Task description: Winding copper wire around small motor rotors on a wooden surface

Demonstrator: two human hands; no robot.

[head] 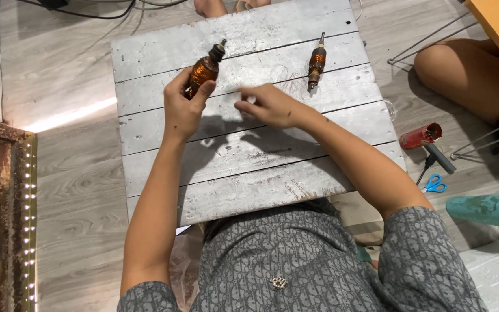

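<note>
- The left hand (pixel 183 110) holds a copper-wound motor armature (pixel 205 69) up off the table (pixel 249 173); the fingers (pixel 175 86) are clamped round its lower end, thumb on the near side.
- The armature's long axis runs slantwise, from the closed fingers up and away to the right, its dark shaft tip pointing toward the far edge of the table.
- The right hand (pixel 270 104) hovers just to the right of the held armature and a little nearer the person, not touching it. Its thumb and forefinger are pinched together as if on something very fine; what, if anything, lies between them is too small to tell.
- Of the two hands the left is the one on the armature; the right is near but apart from it.
- A second armature (pixel 316 65) lies flat on the table beyond the right hand's fingers and to their right, its long axis running nearly straight away from the person. No hand touches it.
- Off the table to the right of the right forearm, on the floor, lie a red tube (pixel 420 136), a dark-handled tool (pixel 439 158) and blue-handled scissors (pixel 434 185).
- Further right lies a teal bottle (pixel 483 209) on its side, its opening out of view, so its contents cannot be told.
- Another person's knee (pixel 463 69) shows at the far right, well apart from both hands.
</note>
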